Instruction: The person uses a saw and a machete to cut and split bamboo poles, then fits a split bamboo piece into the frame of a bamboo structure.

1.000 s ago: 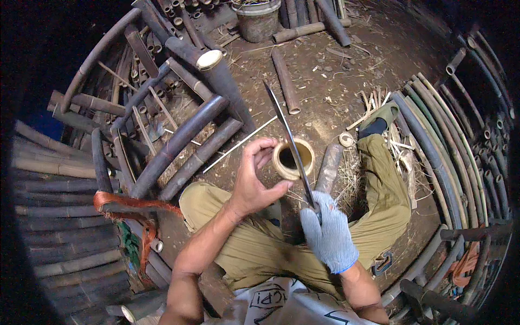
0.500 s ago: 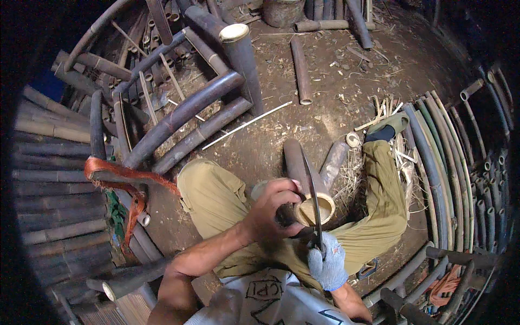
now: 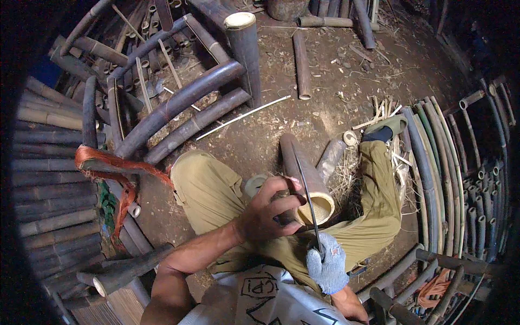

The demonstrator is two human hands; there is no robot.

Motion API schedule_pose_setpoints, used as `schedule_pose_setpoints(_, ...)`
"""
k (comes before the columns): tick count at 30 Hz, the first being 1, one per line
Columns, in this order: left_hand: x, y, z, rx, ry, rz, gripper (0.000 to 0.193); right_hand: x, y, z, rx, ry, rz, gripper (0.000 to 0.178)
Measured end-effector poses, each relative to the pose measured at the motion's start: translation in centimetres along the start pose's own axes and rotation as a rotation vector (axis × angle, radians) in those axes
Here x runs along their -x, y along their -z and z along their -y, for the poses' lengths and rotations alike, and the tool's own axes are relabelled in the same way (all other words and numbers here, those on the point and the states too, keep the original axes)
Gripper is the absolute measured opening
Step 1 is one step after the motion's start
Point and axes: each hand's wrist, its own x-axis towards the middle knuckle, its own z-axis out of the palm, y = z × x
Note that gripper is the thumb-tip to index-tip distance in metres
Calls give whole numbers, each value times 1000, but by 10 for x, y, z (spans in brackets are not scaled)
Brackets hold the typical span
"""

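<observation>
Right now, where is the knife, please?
In the head view, the knife is right of centre, in the gloved right hand, overlapping the nearest bamboo tube.

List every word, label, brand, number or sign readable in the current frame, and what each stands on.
Boxed dark lettering, upper front of the pale grey shirt: present, but not transcribed here.
Larger dark strokes lower on the same shirt: folded and cut off, not readable as whole words.
Bamboo tube, long blade and gloved right hand: no lettering that I can make out.
</observation>
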Motion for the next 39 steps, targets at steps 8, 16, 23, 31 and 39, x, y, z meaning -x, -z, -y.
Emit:
schedule_pose_setpoints(8, 0, 2, -2, -33, 13, 53, 65, 4, 9, 13, 57, -32, 20, 30)
schedule_pose_setpoints(16, 0, 1, -1, -35, 24, 48, 66, 3, 11, 17, 73, -52, 12, 32)
schedule_pose_setpoints(23, -3, 6, -4, -37, 75, 41, 65, -3, 8, 22, 53, 7, -61, 31)
schedule_pose_setpoints(31, -75, 58, -60, -466, 203, 79, 67, -45, 20, 52, 48, 20, -120, 21)
schedule_pose_setpoints(39, -187, 24, -41, -787, -536, 322, 63, -77, 28, 65, 83, 4, -110, 27)
